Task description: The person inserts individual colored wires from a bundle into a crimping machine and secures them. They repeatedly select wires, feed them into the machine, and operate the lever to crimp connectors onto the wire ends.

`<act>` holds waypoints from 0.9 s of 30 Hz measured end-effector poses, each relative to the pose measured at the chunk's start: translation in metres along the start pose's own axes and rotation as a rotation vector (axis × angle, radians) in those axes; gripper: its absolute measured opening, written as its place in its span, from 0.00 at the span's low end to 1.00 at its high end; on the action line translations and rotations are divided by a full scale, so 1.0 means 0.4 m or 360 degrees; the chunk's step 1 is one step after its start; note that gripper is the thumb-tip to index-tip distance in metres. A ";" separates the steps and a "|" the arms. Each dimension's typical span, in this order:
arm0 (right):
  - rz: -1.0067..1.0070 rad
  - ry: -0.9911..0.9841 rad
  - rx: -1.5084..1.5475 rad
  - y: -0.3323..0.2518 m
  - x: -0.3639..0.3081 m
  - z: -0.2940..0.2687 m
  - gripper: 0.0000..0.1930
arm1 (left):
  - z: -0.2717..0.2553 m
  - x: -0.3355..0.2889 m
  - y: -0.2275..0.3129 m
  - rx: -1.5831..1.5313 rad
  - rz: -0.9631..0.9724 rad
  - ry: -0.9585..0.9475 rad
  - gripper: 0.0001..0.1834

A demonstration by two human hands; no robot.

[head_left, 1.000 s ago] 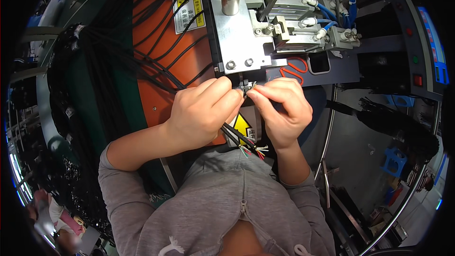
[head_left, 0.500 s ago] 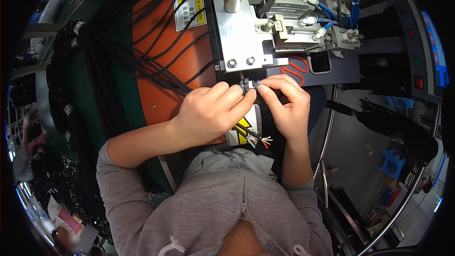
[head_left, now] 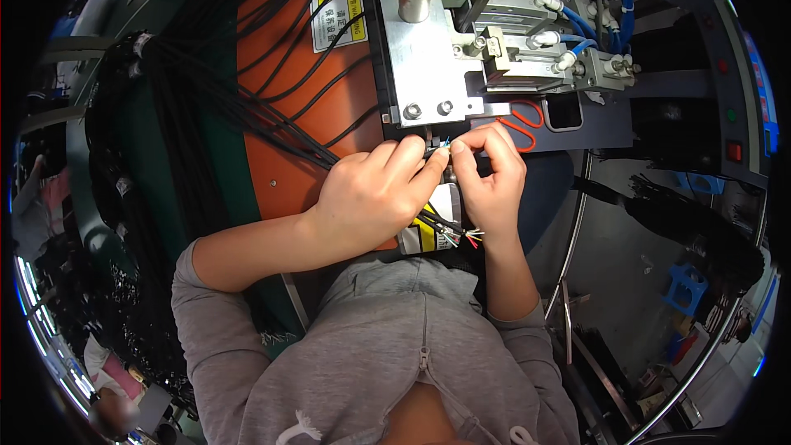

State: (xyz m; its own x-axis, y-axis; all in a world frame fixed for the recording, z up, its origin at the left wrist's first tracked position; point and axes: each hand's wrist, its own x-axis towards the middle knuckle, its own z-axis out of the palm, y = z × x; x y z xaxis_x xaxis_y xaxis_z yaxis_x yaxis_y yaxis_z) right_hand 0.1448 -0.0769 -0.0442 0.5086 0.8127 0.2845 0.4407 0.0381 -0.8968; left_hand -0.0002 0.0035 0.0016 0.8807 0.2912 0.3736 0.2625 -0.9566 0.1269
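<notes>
Just below the front of a metal machine fixture [head_left: 424, 58], my two hands meet. My left hand [head_left: 371, 185] is closed in a pinch on a black cable's end, most of which its fingers hide. Thumb and forefinger of my right hand [head_left: 497, 166] pinch the thin wires [head_left: 446, 144] at that end; one looks blue. The fingertips of both hands almost touch. Under my left hand hang other black cables with stripped ends [head_left: 463, 237], their fine wires white, red, green and yellow.
Red-handled scissors [head_left: 521, 128] and a phone-like dark device [head_left: 564, 112] lie right of the fixture. A bundle of black cables [head_left: 272, 122] crosses the orange surface [head_left: 288, 189] at left. Air cylinders with blue hoses [head_left: 581, 25] stand behind. A blue stool [head_left: 685, 287] is at right.
My right hand's fingers have drawn closer together on the thin wires, and its wrist has turned slightly. My left hand keeps its pinch. The whole view has shifted a little.
</notes>
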 end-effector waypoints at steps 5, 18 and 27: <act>0.0704 -0.0194 0.0684 0.045 -0.016 -0.006 0.04 | 0.012 -0.002 -0.015 -0.0131 0.0004 0.0105 0.14; 0.0224 -0.0015 0.0153 0.003 0.004 -0.011 0.03 | -0.022 0.000 -0.011 -0.0068 -0.0079 0.0005 0.08; -0.0459 -0.0403 0.0432 -0.006 0.003 -0.079 0.15 | -0.015 -0.010 -0.025 -0.0010 -0.0045 -0.0238 0.06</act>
State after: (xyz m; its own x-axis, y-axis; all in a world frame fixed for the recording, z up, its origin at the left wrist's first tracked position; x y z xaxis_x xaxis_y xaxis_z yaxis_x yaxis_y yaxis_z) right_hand 0.1677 -0.0946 -0.0310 0.1824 0.8617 0.4735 0.3107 0.4064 -0.8593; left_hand -0.0086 0.0119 0.0045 0.9221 0.3122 0.2286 0.2859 -0.9478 0.1411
